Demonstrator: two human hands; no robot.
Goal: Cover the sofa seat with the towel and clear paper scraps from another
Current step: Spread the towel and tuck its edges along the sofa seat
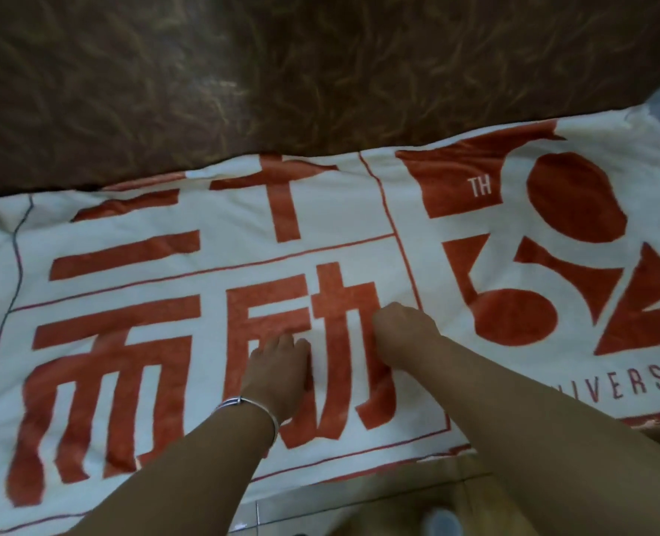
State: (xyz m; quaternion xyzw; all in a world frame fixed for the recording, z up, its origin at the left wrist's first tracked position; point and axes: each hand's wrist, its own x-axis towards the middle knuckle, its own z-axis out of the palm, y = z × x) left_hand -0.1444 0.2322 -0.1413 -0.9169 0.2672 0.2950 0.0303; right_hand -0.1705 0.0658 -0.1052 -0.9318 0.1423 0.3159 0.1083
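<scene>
Both forearms reach in from the bottom edge, the left one wearing a silver bangle [257, 410]. Beyond them the left hand [282, 365] lies palm-down on the towel [212, 261], fingers flat and together, holding nothing. The right hand [402, 330] rests just beside it with fingers curled under; whether its grip pinches cloth or merely presses, I cannot tell. The white towel with large red lettering is spread across the sofa seat, its far edge tucked against the brown patterned backrest [282, 71], its near edge hanging over the front above the tiled floor [359, 504]. Ripples show along the far edge. Smoothing looks like the step in hand. Pushing too hard toward the backrest could bunch the cloth there or drag the overhanging edge up, baring the seat front. No paper scraps are in view.
</scene>
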